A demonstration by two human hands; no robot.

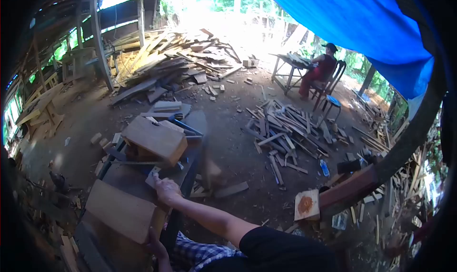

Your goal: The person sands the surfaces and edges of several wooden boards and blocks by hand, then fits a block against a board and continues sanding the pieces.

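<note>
A thick wooden block with a smooth top lies on the dark workbench in front of me. My left hand grips its near right end, partly in shadow, with the thumb up against the end face. Past the block's far corner, my right hand is closed, its fingers at a small flat pale-grey piece; its exact kind is not clear. Just beyond it, another wooden block rests raised on other pieces. A blue-handled tool, perhaps a saw, lies behind that block.
Wood scraps lie heaped on the ground at right, and a large plank pile stands behind. A wooden post rises at left. A person sits on a chair at a table. A blue tarp hangs overhead.
</note>
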